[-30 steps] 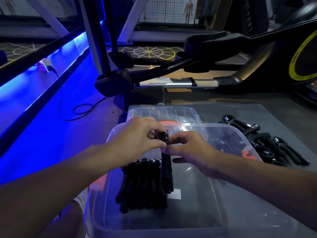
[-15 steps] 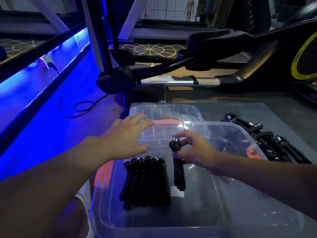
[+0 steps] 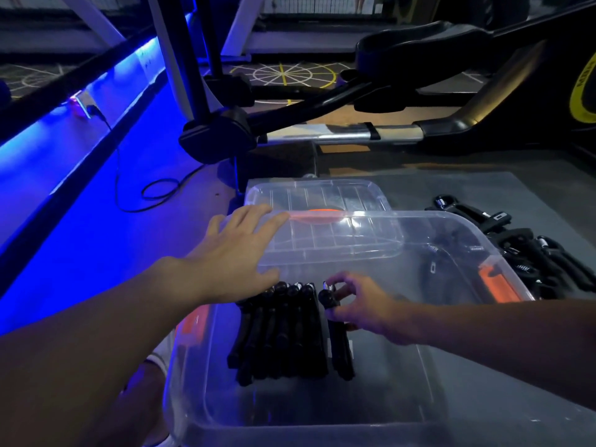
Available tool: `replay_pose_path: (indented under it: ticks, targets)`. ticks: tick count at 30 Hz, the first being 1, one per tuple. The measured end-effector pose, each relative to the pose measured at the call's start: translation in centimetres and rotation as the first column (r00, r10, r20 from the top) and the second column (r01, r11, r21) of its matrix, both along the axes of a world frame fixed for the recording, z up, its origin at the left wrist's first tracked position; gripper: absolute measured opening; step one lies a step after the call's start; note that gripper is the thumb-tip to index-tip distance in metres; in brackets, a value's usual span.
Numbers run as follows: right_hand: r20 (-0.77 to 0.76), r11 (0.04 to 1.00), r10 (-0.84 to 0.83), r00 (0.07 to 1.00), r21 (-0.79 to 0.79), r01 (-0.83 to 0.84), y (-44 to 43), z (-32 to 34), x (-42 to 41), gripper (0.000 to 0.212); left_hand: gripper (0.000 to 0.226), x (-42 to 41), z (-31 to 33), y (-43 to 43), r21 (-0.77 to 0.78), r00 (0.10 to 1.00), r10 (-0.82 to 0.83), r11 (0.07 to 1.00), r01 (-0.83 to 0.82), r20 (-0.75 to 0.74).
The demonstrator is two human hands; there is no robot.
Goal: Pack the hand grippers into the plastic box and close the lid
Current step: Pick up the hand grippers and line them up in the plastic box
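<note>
Placement: right hand pinches hand gripper by its top, inside plastic box, just beside packed row. Left hand flat, fingers straight, at far rim. Seat it flush against row, handles parallel; loose pile needs the room.

– How many boxes?
– One plastic box, one lid.
– What else?
– One row of hand grippers inside, too tight to count from here; one single gripper beside it; one tangled pile outside.
</note>
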State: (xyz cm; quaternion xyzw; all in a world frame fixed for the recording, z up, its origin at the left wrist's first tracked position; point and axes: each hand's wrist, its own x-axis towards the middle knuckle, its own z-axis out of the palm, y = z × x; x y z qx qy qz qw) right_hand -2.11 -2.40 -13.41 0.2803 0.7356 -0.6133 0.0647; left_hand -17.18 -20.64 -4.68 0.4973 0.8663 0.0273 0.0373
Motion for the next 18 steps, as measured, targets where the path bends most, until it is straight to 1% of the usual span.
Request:
replay_pose_path:
  ticks: [2, 5, 10, 15, 18]
  targets:
    - [0.009, 1.0, -0.004, 1.0, -0.004, 0.004, 0.0, -0.7, -0.2, 0.039, 0.091, -0.1, -0.2, -0.1, 0.01, 1.0, -0.015, 1.0, 0.016, -0.025]
    - [0.017, 0.999, -0.022, 1.0, -0.043, 0.022, 0.1, -1.2, -0.6, 0.037, 0.085, -0.2, -0.5, -0.2, 0.032, 0.998, -0.029, 0.999, 0.031, -0.049]
    - [0.025, 0.997, -0.036, 0.999, -0.067, 0.037, -0.1, -1.8, -1.5, 0.04, 0.083, -0.2, -0.6, -0.2, 0.071, 0.999, -0.034, 0.997, 0.035, -0.017]
    - [0.028, 0.998, -0.024, 0.999, -0.059, 0.026, -0.2, -2.5, -1.3, 0.034, 0.084, -0.3, -0.4, -0.2, 0.076, 0.999, -0.037, 0.996, 0.035, 0.023]
    - [0.059, 0.997, -0.041, 0.997, -0.062, 0.045, -0.1, -2.7, -1.2, 0.033, 0.084, -0.2, -0.3, -0.2, 0.06, 0.999, -0.036, 0.998, 0.034, 0.035]
